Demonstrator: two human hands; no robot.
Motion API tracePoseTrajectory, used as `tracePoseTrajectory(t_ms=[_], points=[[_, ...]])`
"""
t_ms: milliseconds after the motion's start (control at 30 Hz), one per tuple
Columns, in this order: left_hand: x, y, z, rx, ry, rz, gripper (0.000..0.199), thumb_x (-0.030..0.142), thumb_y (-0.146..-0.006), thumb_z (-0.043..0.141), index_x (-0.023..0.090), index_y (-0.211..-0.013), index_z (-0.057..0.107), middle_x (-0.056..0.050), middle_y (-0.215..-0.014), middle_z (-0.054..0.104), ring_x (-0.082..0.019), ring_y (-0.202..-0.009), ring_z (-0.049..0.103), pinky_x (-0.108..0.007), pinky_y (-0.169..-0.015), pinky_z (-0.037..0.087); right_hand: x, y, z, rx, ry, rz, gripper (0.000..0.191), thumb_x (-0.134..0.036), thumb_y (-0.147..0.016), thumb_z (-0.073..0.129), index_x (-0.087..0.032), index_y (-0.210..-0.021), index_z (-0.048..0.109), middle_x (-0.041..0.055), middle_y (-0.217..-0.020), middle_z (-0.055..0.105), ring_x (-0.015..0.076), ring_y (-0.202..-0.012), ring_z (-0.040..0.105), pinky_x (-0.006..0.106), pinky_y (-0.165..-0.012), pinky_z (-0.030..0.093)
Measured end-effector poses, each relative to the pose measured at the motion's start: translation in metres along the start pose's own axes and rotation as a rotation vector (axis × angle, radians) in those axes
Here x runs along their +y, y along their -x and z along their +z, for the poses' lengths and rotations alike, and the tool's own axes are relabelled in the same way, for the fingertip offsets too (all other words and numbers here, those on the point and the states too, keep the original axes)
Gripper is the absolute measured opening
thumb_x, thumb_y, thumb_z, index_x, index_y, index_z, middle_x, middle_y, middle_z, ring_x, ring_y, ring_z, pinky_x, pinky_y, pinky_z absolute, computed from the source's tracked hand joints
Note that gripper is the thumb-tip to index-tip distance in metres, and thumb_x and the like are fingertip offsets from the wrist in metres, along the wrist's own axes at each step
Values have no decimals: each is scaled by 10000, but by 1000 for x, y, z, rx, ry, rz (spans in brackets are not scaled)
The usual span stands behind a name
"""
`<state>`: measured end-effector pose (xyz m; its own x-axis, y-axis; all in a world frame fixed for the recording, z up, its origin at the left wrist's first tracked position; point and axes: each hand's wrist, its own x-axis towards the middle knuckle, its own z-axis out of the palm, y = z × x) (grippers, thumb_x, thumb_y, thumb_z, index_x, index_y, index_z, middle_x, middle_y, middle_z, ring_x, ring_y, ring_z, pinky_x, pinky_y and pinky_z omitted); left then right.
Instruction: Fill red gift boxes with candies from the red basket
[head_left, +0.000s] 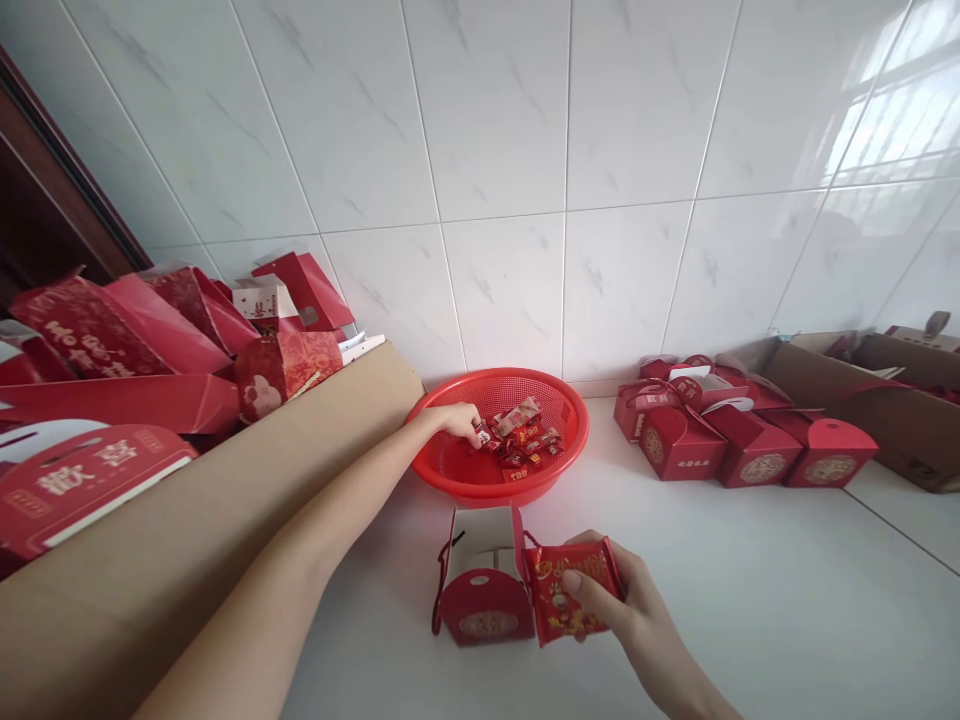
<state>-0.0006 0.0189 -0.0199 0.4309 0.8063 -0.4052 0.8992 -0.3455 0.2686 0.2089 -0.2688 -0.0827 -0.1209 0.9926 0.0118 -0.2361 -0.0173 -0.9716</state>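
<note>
My left hand [459,422] reaches into a red mesh basket [566,455], its fingers closed on a small wrapped candy [484,434]. More small candy packets [525,440] in red wrappers lie in the basket to the right of it. In front of the basket stands a red gift box [487,605] with its top open, its white inside showing and cord handles at the sides. Beside that box, my right hand [611,590] grips a flat red snack packet [566,590] with gold print, thumb on its front. The packet's left edge is close against the box; whether they touch I cannot tell.
At left, a large cardboard carton [300,430] holds many red gift boxes [105,470]. Several closed red gift boxes [757,450] stand in a group at right, beside another cardboard carton [855,410]. A tiled wall [502,290] rises behind the white countertop [750,580].
</note>
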Motion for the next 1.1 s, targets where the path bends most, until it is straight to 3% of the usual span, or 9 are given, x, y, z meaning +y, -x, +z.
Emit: tracePoseTrajectory(t_ms=[100,233,367,500,633,833,933,1100], points=[[3,15,-6,35,136,57,301,406,-607,806,158,-743,704,18,-615,605,-103,-559,476,-218,-510,345,1,0,0,9,-3,-1,441,-580,-788,737,-153,-791,629,11,-665,603,117,-580,554,222,-512,451],[15,43,-8,110,381,188,467,581,-680,747,143,-828,688,-21,-731,649,-75,-532,400,-214,-479,313,1,0,-2,15,-3,9,444,-587,-779,737,-156,-797,630,27,-691,632,134,-597,575,245,-528,479],[31,84,-7,151,718,379,450,563,-702,767,129,-779,673,-43,-739,660,-51,-493,372,-206,-454,274,1,-2,-5,43,4,19,446,-588,-760,750,-158,-800,635,40,-720,656,151,-625,591,257,-534,495],[50,139,-6,134,619,518,325,446,-770,755,123,-803,733,-44,-718,695,-63,-499,428,-215,-481,334,1,-2,-7,51,4,10,420,-565,-770,754,-161,-824,654,43,-737,675,148,-631,597,245,-529,495],[64,179,2,88,489,516,221,342,-789,740,137,-863,775,-52,-821,750,-166,-759,646,-245,-692,470,1,-1,-9,38,0,0,398,-548,-779,757,-165,-842,668,44,-757,680,154,-653,607,243,-531,501],[69,191,16,123,184,399,245,311,-776,723,187,-978,785,-2,-811,738,-157,-750,619,-233,-658,407,4,-2,-10,59,19,-6,402,-546,-780,758,-159,-861,684,49,-753,681,152,-643,601,248,-535,502],[70,190,18,131,214,419,201,344,-831,670,172,-890,755,2,-770,713,-136,-712,594,-230,-658,400,5,-2,-11,71,29,-3,410,-548,-772,763,-157,-865,685,51,-748,679,153,-638,597,249,-533,499],[73,190,21,74,312,455,393,497,-903,590,150,-750,692,-4,-693,661,-130,-678,584,-238,-667,423,6,-2,-11,82,40,-3,414,-553,-764,767,-156,-830,674,56,-745,671,157,-637,594,256,-528,500]])
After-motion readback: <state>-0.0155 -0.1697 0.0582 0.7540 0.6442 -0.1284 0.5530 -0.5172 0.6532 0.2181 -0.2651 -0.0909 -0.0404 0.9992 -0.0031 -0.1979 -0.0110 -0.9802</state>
